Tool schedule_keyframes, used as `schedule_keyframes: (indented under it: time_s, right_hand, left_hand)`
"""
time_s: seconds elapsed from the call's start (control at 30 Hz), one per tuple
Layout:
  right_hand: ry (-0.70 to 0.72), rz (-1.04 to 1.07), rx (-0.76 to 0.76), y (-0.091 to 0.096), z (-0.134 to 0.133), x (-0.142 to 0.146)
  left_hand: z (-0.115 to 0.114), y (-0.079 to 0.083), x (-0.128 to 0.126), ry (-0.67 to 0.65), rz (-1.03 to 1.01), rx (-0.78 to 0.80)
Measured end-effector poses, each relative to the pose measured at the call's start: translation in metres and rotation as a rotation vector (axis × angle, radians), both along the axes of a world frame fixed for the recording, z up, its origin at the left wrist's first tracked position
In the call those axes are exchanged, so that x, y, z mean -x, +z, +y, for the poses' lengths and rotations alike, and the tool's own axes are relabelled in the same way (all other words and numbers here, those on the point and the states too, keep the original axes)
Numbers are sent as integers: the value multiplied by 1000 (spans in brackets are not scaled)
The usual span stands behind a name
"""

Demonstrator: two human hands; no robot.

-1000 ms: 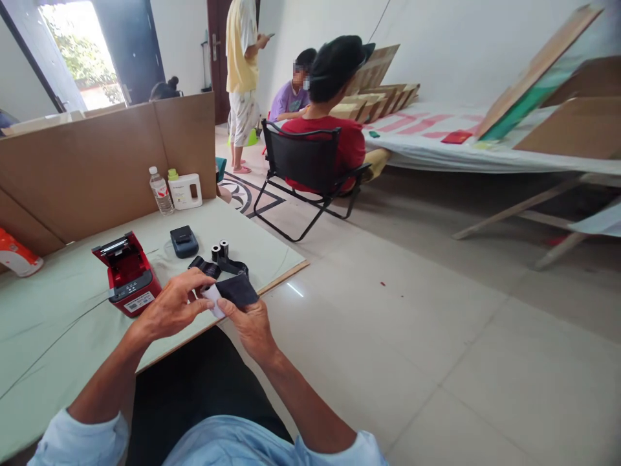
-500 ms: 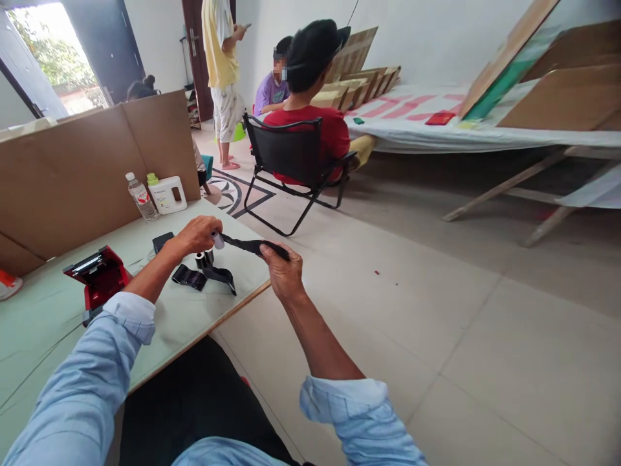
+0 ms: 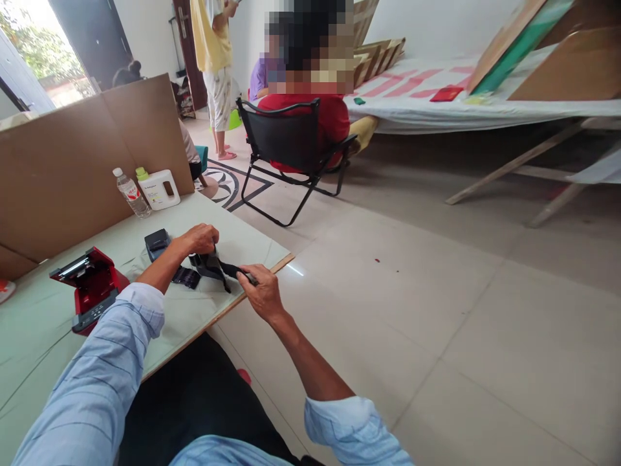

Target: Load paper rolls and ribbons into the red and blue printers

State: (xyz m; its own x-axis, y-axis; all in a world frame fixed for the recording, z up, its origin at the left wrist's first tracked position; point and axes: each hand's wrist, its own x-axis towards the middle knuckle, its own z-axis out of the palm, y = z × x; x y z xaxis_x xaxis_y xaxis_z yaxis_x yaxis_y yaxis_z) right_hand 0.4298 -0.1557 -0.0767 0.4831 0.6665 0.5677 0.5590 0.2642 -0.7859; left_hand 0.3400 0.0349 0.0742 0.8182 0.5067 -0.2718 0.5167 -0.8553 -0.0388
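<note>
Over the near right corner of the table [image 3: 264, 249], my left hand [image 3: 201, 238] is closed on one end of a black ribbon [image 3: 229, 268]. The small roll at that end is mostly hidden by the fingers. My right hand [image 3: 263, 291] pinches the ribbon's other end, just past the table edge. Below them on the tabletop lies more dark ribbon [image 3: 186, 277], partly overlapped by the held strip. Left of my forearm stands a small red machine [image 3: 100, 285] with its lid raised. A dark blue-grey device [image 3: 157, 242] sits behind my left wrist.
A water bottle [image 3: 132, 194] and a white jug [image 3: 160, 191] stand by a cardboard screen [image 3: 97, 142]. Beyond the table, a person in red sits in a black folding chair [image 3: 281, 139]. A covered long table [image 3: 417, 110] holds cardboard pieces. Other people are further back.
Both hands have come down closer to the tabletop, the right one also moving left. The ribbon between them now slopes down toward my right hand. The view has tilted downward slightly.
</note>
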Motion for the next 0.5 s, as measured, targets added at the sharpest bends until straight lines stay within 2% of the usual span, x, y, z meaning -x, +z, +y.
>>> schedule_keyframes:
  time_s: [0.13, 0.27, 0.4, 0.5]
  right_hand:
    - [-1, -107, 19, -3, -2, 2]
    - [7, -142, 20, -5, -10, 3]
    - [7, -165, 13, -8, -18, 9]
    - [-11, -166, 3, -11, -23, 12]
  left_hand:
    - [3, 4, 19, 6, -149, 27]
    - [7, 6, 55, 97, -293, -17]
    - [0, -10, 85, 162, -293, -16]
    - [-9, -27, 93, 190, -337, -1]
